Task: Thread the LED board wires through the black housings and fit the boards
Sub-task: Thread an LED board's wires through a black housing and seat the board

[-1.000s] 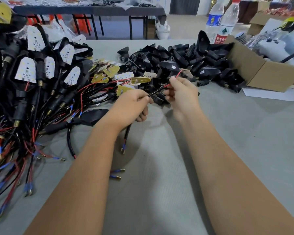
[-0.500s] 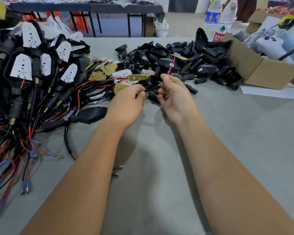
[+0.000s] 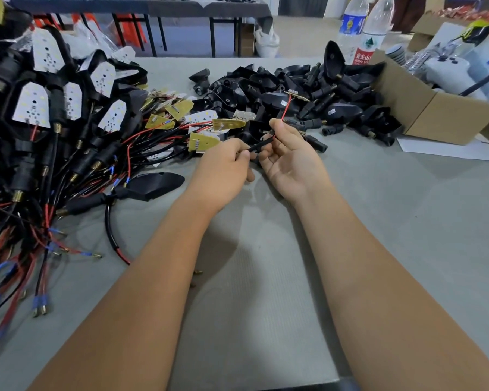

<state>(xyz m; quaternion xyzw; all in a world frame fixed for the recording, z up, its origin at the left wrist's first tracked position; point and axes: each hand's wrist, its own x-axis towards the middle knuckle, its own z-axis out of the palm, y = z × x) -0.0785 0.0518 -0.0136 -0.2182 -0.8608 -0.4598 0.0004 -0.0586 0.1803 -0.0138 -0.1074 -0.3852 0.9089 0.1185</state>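
Left hand [image 3: 223, 170], fingers curled, pinching black wire sleeve [image 3: 259, 146]. Right hand [image 3: 290, 162], palm up, thumb and fingers pinching red wire [image 3: 286, 108] at sleeve's end. LED board [image 3: 295, 95] dangling at 1 o'clock over black housings pile [image 3: 336, 88]. Finished assemblies [image 3: 48, 114] at 9 o'clock.

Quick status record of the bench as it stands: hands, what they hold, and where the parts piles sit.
left hand: pinches the black sleeved wire
right hand: palm up, fingers curled round the same wire where the red lead leaves it
LED board: small, at the far end of the red lead, over the housings
empty housings: black pile beyond the hands
finished units: heap to the left, white boards fitted
loose boards: yellow, just left of the hands
box: cardboard, far right
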